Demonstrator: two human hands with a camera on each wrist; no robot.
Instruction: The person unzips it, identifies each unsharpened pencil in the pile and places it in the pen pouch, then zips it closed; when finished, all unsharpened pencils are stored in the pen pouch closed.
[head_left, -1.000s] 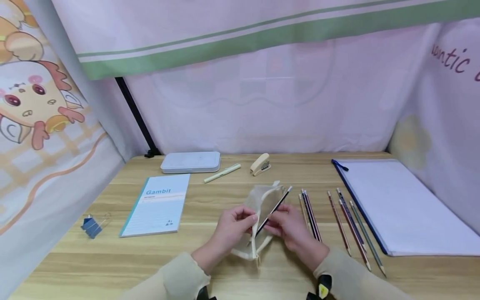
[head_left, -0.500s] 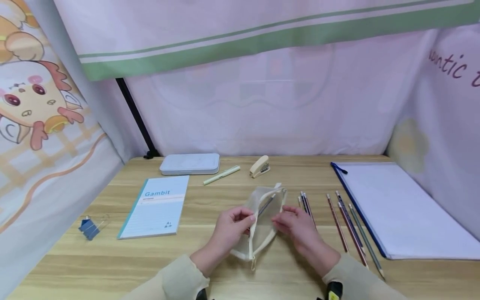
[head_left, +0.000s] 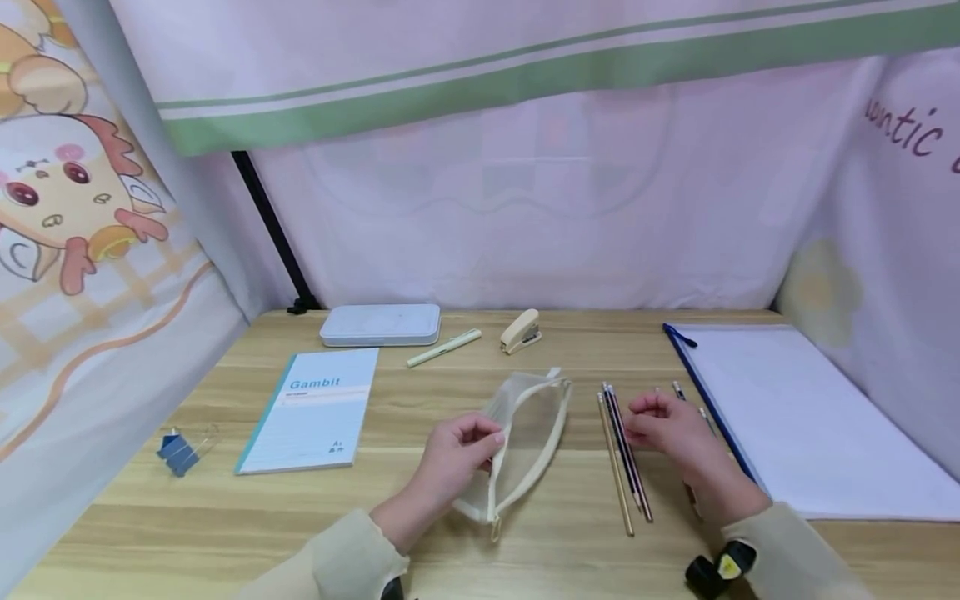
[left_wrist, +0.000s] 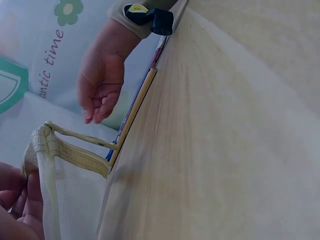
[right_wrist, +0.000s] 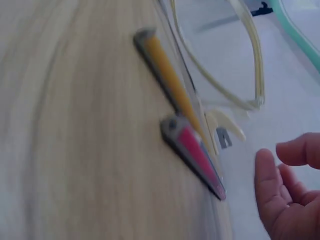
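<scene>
Left hand [head_left: 457,450] pinches pouch [head_left: 525,425] — open.

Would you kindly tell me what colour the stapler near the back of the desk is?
The stapler is cream or beige, seen best in the head view.

Soft, even light fills the head view, bright and diffuse through the pale curtain [head_left: 525,192] at twelve o'clock; shadows on the wooden desk [head_left: 420,533] are faint. Wide-angle bending curves the green stripe [head_left: 525,75] toward the edges. The left wrist view is fairly sharp, the desk washed pale. The right wrist view smears badly: pencils [right_wrist: 185,140] blurred, fingers [right_wrist: 295,150] at four o'clock soft.
</scene>
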